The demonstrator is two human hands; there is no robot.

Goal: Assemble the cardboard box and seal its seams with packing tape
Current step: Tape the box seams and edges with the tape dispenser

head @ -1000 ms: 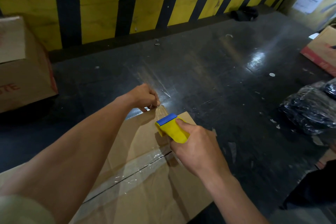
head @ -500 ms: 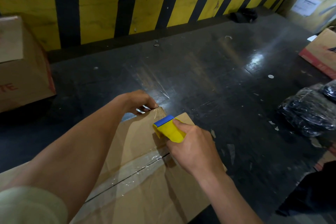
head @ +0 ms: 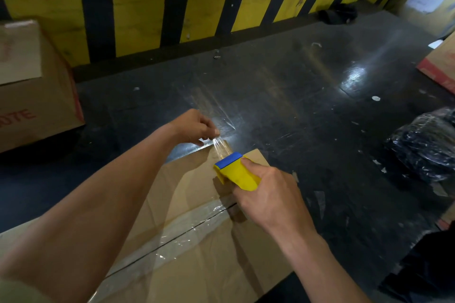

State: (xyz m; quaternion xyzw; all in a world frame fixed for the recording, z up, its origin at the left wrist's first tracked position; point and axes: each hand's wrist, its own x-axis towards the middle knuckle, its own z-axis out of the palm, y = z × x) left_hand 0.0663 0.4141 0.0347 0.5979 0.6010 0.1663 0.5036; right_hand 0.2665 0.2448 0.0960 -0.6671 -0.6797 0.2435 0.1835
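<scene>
- A person's left hand (head: 194,128) is pinching the free end of clear packing tape (head: 219,146) just past the far edge of a flat-topped cardboard box (head: 197,261). The right hand (head: 268,194) is gripping a yellow-and-blue tape dispenser (head: 235,171) close behind it.
- The box is lying on the dark floor (head: 295,106), directly beneath both forearms, in the lower middle of the view.
- Its central seam (head: 172,238) is already lying under a glossy strip of tape. The short stretch now being drawn out is sitting near the far right corner.
- Doing this step well likely means holding the film taut and flat between the hands. The free end would go down over the edge first, and the dispenser would then be drawn back in a straight line to avoid wrinkles or the tape sticking to itself.
- The box's long axis appears to be running with the taped seam, from the near left toward the far right, with the sealed face pointing up.
</scene>
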